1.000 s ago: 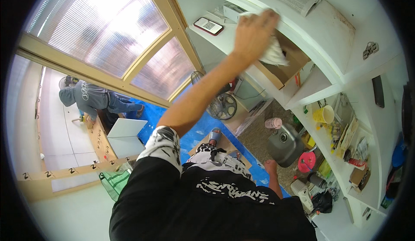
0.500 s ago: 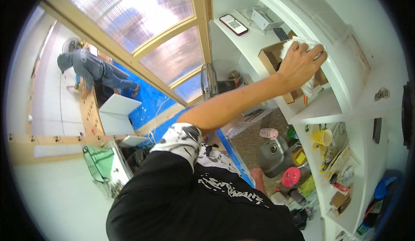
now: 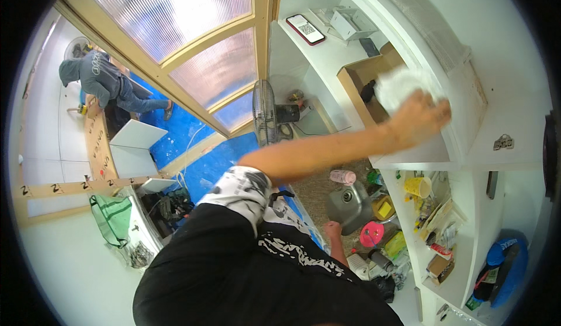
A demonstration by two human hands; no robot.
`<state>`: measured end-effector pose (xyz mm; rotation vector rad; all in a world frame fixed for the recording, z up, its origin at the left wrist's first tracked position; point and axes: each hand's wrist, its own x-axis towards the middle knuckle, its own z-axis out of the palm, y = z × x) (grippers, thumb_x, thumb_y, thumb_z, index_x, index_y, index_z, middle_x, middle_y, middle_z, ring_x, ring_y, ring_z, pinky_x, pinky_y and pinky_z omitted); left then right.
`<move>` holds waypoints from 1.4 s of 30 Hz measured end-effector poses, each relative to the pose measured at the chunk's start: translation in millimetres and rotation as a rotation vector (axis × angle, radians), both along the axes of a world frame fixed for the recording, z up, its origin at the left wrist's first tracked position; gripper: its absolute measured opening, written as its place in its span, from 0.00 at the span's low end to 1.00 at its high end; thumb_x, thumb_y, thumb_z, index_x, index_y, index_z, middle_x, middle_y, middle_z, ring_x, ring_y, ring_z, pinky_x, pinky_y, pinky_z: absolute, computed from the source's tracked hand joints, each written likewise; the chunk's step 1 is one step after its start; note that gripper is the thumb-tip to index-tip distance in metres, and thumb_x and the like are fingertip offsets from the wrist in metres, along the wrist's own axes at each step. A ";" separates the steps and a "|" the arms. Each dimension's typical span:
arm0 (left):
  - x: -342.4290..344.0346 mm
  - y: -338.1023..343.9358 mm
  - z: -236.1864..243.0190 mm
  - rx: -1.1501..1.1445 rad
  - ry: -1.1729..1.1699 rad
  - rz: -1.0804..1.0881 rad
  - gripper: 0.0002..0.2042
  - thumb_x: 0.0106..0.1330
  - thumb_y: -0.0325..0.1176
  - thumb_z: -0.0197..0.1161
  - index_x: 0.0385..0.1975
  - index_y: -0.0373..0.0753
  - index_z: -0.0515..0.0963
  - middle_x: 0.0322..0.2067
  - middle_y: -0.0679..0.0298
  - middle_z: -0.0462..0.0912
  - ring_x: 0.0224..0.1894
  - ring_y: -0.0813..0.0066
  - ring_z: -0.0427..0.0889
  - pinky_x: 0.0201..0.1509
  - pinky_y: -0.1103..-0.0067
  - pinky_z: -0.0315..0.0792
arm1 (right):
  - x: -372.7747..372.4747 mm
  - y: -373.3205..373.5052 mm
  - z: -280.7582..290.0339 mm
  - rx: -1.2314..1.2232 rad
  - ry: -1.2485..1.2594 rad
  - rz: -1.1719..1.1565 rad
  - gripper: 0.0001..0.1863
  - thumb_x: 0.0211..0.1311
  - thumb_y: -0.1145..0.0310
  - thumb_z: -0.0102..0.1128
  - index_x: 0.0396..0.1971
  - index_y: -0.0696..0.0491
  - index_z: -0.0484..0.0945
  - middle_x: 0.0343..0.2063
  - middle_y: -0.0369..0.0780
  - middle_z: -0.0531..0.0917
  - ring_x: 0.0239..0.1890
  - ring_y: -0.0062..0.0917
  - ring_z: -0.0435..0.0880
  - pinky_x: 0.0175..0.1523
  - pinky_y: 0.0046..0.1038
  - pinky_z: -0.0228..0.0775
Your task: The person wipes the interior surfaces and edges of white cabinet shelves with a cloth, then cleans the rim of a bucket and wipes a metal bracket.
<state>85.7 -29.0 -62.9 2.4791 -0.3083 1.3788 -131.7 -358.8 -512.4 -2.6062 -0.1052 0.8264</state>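
Note:
My left hand [image 3: 419, 115] is blurred, fingers curled on a white cloth [image 3: 403, 87] at the white cabinet frame [image 3: 438, 48], upper right. Behind the cloth is an open cardboard box [image 3: 352, 85] with something dark inside. A phone [image 3: 298, 25] lies at the far end of that shelf beside a small white box [image 3: 345, 23]. My right hand [image 3: 332, 229] hangs low beside my body, near a loose steel sink [image 3: 349, 219] on the floor; its fingers look curled, and whether anything is in them is too small to make out.
Left, a hooded person [image 3: 105, 86] bends over boards beyond a framed translucent panel [image 3: 210, 80]. A fan [image 3: 264, 107] stands below the shelf. A green bag [image 3: 108, 221] is lower left. Cluttered shelves [image 3: 438, 226] run down the right, above blue sheeting [image 3: 228, 150] and assorted items on the floor.
Since a second ago my left hand has moved right and down along the cabinet with the cloth. The view has shifted, showing more of the box and the shelves.

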 end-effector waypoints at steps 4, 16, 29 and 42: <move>-4.1 27.2 2.3 0.060 -0.031 0.018 0.13 0.55 0.31 0.60 0.40 0.43 0.78 0.42 0.63 0.78 0.33 0.69 0.81 0.37 0.71 0.76 | 12.1 -5.6 3.6 0.082 0.017 -0.131 0.09 0.52 0.65 0.63 0.26 0.55 0.85 0.21 0.41 0.85 0.25 0.29 0.83 0.35 0.32 0.74; 27.7 155.6 -6.8 0.040 -0.005 0.185 0.14 0.55 0.28 0.57 0.43 0.40 0.75 0.36 0.59 0.81 0.31 0.63 0.83 0.34 0.66 0.75 | -61.0 -3.0 15.7 -0.024 -0.050 -0.160 0.13 0.54 0.63 0.57 0.26 0.58 0.83 0.24 0.50 0.84 0.30 0.45 0.84 0.41 0.41 0.76; 34.3 215.1 3.6 -0.192 0.010 0.243 0.18 0.56 0.18 0.48 0.47 0.35 0.75 0.48 0.50 0.79 0.41 0.51 0.82 0.44 0.62 0.76 | 10.7 42.1 60.6 0.251 -0.247 -0.284 0.13 0.52 0.65 0.61 0.21 0.61 0.80 0.16 0.46 0.79 0.24 0.33 0.81 0.34 0.35 0.71; 26.8 233.0 11.7 -0.055 0.120 0.288 0.23 0.53 0.15 0.49 0.49 0.39 0.76 0.52 0.57 0.77 0.46 0.49 0.80 0.49 0.63 0.75 | -34.7 7.2 13.5 0.084 -0.074 -0.195 0.10 0.50 0.66 0.59 0.24 0.58 0.81 0.23 0.51 0.82 0.29 0.44 0.84 0.36 0.41 0.73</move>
